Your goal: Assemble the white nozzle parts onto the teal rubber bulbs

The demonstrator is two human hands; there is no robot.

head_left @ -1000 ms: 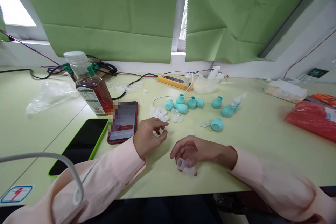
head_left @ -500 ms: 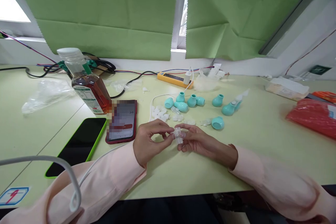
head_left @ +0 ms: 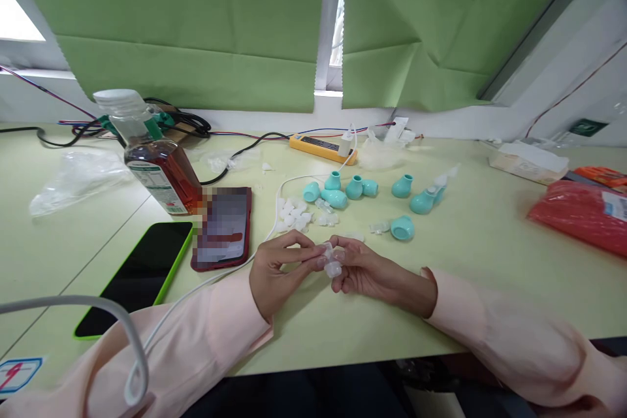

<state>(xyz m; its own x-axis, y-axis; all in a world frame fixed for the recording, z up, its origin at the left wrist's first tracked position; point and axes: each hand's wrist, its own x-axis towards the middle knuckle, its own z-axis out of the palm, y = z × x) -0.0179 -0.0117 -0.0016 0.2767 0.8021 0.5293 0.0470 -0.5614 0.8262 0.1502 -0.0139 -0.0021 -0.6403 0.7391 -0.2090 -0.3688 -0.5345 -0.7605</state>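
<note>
Between the fingertips of both hands is a small clear plastic fitting (head_left: 333, 268), low over the table's near side. My left hand (head_left: 283, 269) pinches it from the left with thumb and forefinger. From the right, my right hand (head_left: 365, 266) grips it, fingers curled below. Its exact shape is partly covered by the fingers. Just beyond the hands lie a pile of small white translucent pieces (head_left: 292, 214) and a few clear fittings (head_left: 327, 217). Several turquoise bulb-shaped parts (head_left: 354, 187) stand or lie behind them. Another turquoise part (head_left: 402, 228) rests on its side beside a clear fitting (head_left: 379, 227).
At left are a green-edged phone (head_left: 142, 274), a red-cased phone (head_left: 223, 228) and a bottle of amber liquid (head_left: 164, 173). A yellow power strip (head_left: 321, 148) lies at the back. A white cable (head_left: 215, 282) crosses near my left sleeve. Red plastic packaging (head_left: 578, 212) is at right.
The clear fitting has been turned in the fingers, its lower end now facing me more. Both hands keep their pinch on it. The view has shifted slightly.
</note>
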